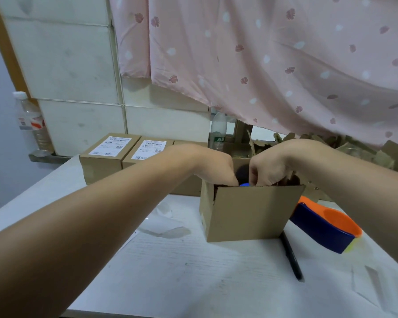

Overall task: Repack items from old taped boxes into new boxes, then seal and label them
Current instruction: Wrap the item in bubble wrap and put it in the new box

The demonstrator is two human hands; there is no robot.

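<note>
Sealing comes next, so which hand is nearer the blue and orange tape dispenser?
Right. The right hand reaches into the open box on the side next to the tape dispenser. The left hand is in the box's other side, farther from it.

Soft even daylight, faint shadows, slight blur, wide-angle bending at edges

Looks like a makeshift home packing corner: small brown cardboard boxes with white printed shipping labels (pixel 106 157) lined up on a white wood-grain table (pixel 193 271), a blue-and-orange plastic tape dispenser (pixel 324 228), a pink leaf-print cloth curtain (pixel 262 53) hanging behind.
</note>
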